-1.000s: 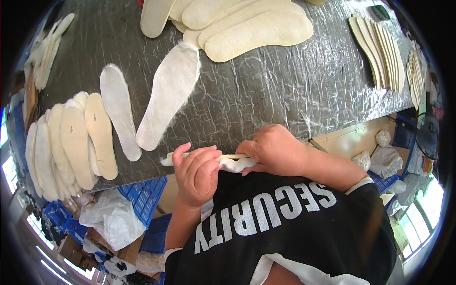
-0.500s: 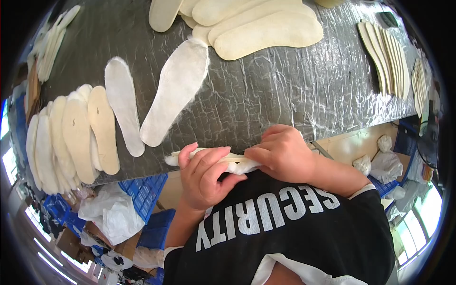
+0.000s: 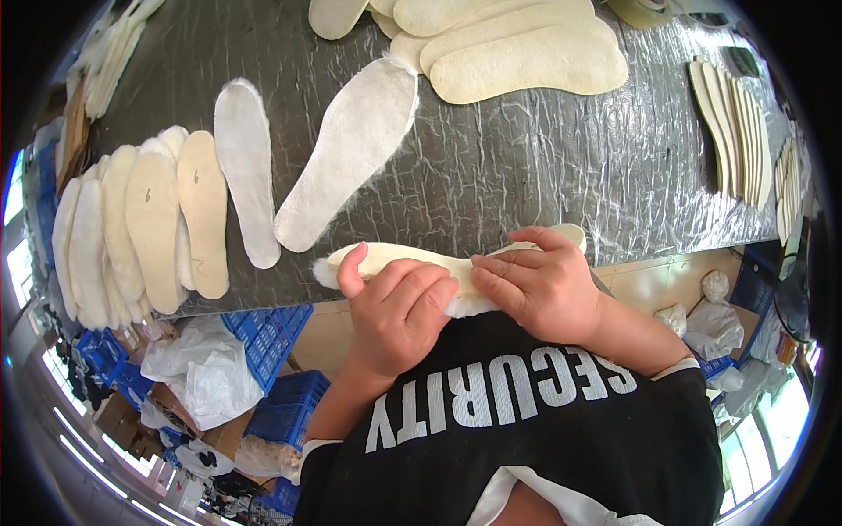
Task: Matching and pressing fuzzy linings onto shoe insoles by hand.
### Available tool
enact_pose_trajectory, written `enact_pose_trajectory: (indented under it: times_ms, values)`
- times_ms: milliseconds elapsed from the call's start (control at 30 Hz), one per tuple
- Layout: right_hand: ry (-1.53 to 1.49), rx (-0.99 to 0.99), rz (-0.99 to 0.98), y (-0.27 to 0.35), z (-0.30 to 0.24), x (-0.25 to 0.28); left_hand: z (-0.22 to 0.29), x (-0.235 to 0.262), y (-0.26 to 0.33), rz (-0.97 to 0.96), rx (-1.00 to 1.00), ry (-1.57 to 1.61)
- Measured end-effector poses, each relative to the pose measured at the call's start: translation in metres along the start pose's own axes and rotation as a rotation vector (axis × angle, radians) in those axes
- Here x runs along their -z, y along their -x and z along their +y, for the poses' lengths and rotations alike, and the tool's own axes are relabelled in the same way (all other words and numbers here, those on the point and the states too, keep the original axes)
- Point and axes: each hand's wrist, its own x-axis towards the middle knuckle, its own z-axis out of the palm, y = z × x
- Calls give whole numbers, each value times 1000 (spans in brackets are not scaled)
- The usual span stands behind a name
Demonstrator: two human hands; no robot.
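At the table's near edge, in front of my black shirt, I hold a cream insole (image 3: 386, 255) with white fleece showing along its lower edge. My left hand (image 3: 399, 307) grips its middle, fingers curled over the cream face and one finger raised. Close beside it, my right hand (image 3: 553, 289) pinches the insole, whose rounded end sticks out past the knuckles. Both thumbs are at least partly hidden. Beyond my hands lie a broad white fleecy insole (image 3: 351, 153) and a narrower one (image 3: 246, 171), both flat on the table.
A row of overlapping insoles (image 3: 151, 232) lines the table's left side. Cream insoles (image 3: 531, 66) are piled at the far side, near a tape roll (image 3: 640, 10). More insoles (image 3: 732, 131) overlap at right. Below the left edge are a blue crate (image 3: 270, 342) and a white bag (image 3: 202, 373).
The insole has turned from nearly edge-on to showing its cream face, and its right end now shows. My hands have come together at its middle. The whole view has shifted slightly.
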Motion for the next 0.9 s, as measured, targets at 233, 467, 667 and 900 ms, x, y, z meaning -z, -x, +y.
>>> enact_pose_trajectory:
  times_ms: [233, 467, 667, 900]
  values:
    - [63, 24, 72, 2, 1, -1, 0, -8, 6, 53, -52, -16]
    - [256, -61, 176, 25, 29, -28, -31, -28, 20, 121, 202, -126]
    - [234, -140, 73, 38, 29, -41, -48, -31, 42, 51, 186, -118]
    - [347, -313, -72, 4, 44, -64, -46, -81, -9, -292, 94, -174]
